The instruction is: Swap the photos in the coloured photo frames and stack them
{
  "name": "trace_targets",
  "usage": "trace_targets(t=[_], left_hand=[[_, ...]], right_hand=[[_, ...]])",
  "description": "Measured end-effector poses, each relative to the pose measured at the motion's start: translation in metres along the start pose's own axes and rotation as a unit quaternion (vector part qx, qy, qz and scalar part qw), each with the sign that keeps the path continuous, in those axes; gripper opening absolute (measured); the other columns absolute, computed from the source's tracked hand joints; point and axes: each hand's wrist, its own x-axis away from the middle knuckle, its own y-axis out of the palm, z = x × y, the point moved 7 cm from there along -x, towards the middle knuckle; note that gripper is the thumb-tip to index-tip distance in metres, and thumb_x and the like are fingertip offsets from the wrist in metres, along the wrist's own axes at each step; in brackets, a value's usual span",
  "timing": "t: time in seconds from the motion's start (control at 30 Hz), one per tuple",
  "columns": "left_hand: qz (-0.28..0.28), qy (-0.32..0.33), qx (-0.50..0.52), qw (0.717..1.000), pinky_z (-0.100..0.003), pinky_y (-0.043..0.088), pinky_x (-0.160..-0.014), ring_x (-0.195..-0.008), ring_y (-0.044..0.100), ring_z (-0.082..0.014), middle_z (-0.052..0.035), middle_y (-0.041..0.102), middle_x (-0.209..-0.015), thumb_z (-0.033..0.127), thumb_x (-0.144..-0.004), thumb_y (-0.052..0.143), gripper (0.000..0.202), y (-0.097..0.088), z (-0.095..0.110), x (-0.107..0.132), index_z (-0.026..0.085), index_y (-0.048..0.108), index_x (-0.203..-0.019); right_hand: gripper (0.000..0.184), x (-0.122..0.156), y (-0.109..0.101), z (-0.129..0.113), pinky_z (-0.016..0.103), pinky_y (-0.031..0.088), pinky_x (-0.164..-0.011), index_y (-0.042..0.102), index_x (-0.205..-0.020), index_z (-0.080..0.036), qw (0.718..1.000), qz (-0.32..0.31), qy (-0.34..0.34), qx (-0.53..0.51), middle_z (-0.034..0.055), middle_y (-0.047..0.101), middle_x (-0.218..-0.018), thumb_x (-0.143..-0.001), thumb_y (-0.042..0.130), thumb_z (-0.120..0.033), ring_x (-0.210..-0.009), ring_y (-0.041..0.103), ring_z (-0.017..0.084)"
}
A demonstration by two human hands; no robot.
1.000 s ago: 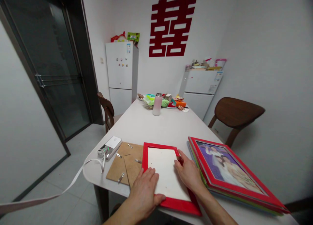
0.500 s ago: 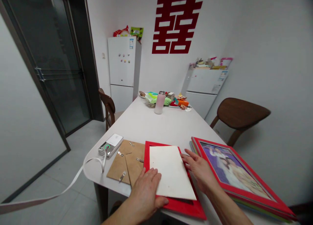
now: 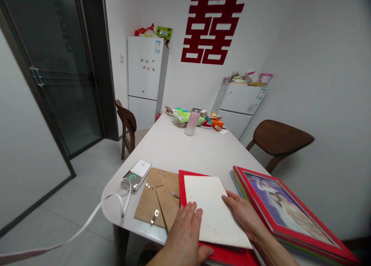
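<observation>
"Where are you working?"

"You are at the end of a white tabletop [image 3: 185,154] in a small room. A white refrigerator [image 3: 145,69] stands by the wall, and a red paper sign [image 3: 211,26] hangs above."

"And what is under your hands?"

"A white card [image 3: 216,212] lies on a red picture frame [image 3: 188,181], close to the near edge of the tabletop. Your left hand [image 3: 185,235] is at the card's left side, and your right hand [image 3: 243,214] is at its right side."

"Is the grip closed?"

"No. Both hands are open and flat, so the grip is apart and clamped on nothing."

"How will the card handle?"

"It looks light and a little stiff. I think you should hold it by two opposite edges. The frame also looks light, but its corners may be fragile."

"What is beside them?"

"On your left, a brown backing board [image 3: 150,198] with metal clips [image 3: 155,216]; on your right, a stack of red framed photos [image 3: 256,190]."
</observation>
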Motion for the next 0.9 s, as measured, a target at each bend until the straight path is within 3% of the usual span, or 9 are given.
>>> trace_targets(t=[0.13,0.27,0.37,0.43,0.53,0.6,0.67,0.8,0.9], left_hand=[[-0.001,0.017,0.009,1.0,-0.045,0.018,-0.1,-0.121,0.022,-0.0294,-0.0192,0.026,-0.132,0.029,-0.065,0.065,0.071,0.004,-0.005,-0.002,0.005,0.033,-0.124],[0.006,0.04,0.013,0.999,-0.045,0.018,-0.1,-0.121,0.024,-0.0281,-0.0172,0.029,-0.131,0.035,-0.069,0.06,0.065,0.007,-0.009,-0.005,0.006,0.036,-0.122],[-0.01,0.055,0.01,0.998,-0.045,0.018,-0.1,-0.12,0.026,-0.0277,-0.0168,0.032,-0.13,0.034,-0.069,0.058,0.062,0.008,-0.011,-0.007,0.007,0.038,-0.121],[-0.025,0.061,0.005,0.998,-0.046,0.017,-0.1,-0.12,0.027,-0.0274,-0.0165,0.034,-0.129,0.035,-0.071,0.056,0.06,0.007,-0.01,-0.007,0.007,0.039,-0.12],[-0.03,0.056,-0.012,0.998,-0.046,0.017,-0.1,-0.12,0.028,-0.0266,-0.0155,0.035,-0.129,0.034,-0.073,0.053,0.056,0.002,-0.007,-0.006,0.007,0.039,-0.12],[-0.026,0.05,-0.024,0.998,-0.045,0.017,-0.101,-0.119,0.029,-0.0264,-0.0152,0.036,-0.128,0.032,-0.073,0.051,0.054,0.0,-0.006,-0.005,0.007,0.039,-0.12],[-0.019,0.053,-0.031,0.998,-0.045,0.017,-0.101,-0.119,0.029,-0.0263,-0.015,0.037,-0.127,0.03,-0.074,0.051,0.053,-0.001,-0.004,-0.003,0.008,0.039,-0.12],[0.014,0.06,-0.04,0.997,-0.045,0.017,-0.1,-0.117,0.033,-0.0257,-0.0148,0.042,-0.124,0.033,-0.073,0.051,0.053,-0.001,0.002,0.001,0.009,0.041,-0.119],[0.031,0.069,-0.046,0.996,-0.043,0.019,-0.1,-0.117,0.034,-0.0232,-0.0131,0.042,-0.125,0.031,-0.072,0.053,0.053,-0.008,0.007,0.005,0.011,0.039,-0.12]], right_hand=[[0.048,-0.002,-0.004,-0.001,0.027,0.047,-0.053,0.048,-0.111,-0.013,0.998,0.037,-0.02,0.043,0.0055,0.068,-0.072,-0.063,0.052,-0.02,-0.061,0.063,0.019],[0.047,-0.004,-0.002,-0.002,0.029,0.047,-0.057,0.049,-0.11,-0.012,0.997,0.031,-0.032,0.068,0.0057,0.068,-0.073,-0.064,0.05,-0.022,-0.062,0.062,0.018],[0.041,-0.006,-0.002,-0.006,0.029,0.046,-0.061,0.052,-0.105,-0.011,0.984,0.051,-0.069,0.157,0.0066,0.067,-0.075,-0.067,0.045,-0.026,-0.066,0.062,0.019],[0.037,-0.005,-0.002,-0.015,0.027,0.045,-0.064,0.056,-0.1,-0.013,0.947,0.088,-0.12,0.284,0.0067,0.067,-0.078,-0.069,0.041,-0.026,-0.071,0.061,0.019],[0.034,0.0,0.002,-0.028,0.026,0.042,-0.067,0.059,-0.091,-0.013,0.83,0.147,-0.177,0.509,0.0081,0.064,-0.079,-0.073,0.034,-0.025,-0.074,0.058,0.018],[0.034,0.004,0.005,-0.029,0.028,0.04,-0.07,0.061,-0.086,-0.011,0.764,0.171,-0.19,0.592,0.0109,0.061,-0.078,-0.075,0.032,-0.025,-0.075,0.056,0.02],[0.034,0.007,0.005,-0.028,0.033,0.038,-0.073,0.061,-0.088,-0.01,0.735,0.193,-0.194,0.621,0.0146,0.058,-0.088,-0.075,0.033,-0.025,-0.082,0.054,0.023],[0.039,0.006,0.007,-0.017,0.043,0.037,-0.074,0.049,-0.111,-0.016,0.684,0.212,-0.186,0.673,0.0165,0.042,-0.118,-0.077,0.033,-0.027,-0.1,0.044,0.03],[0.042,0.003,0.008,-0.013,0.047,0.037,-0.073,0.043,-0.118,-0.018,0.675,0.197,-0.188,0.685,0.0159,0.04,-0.121,-0.078,0.031,-0.027,-0.102,0.043,0.032]])
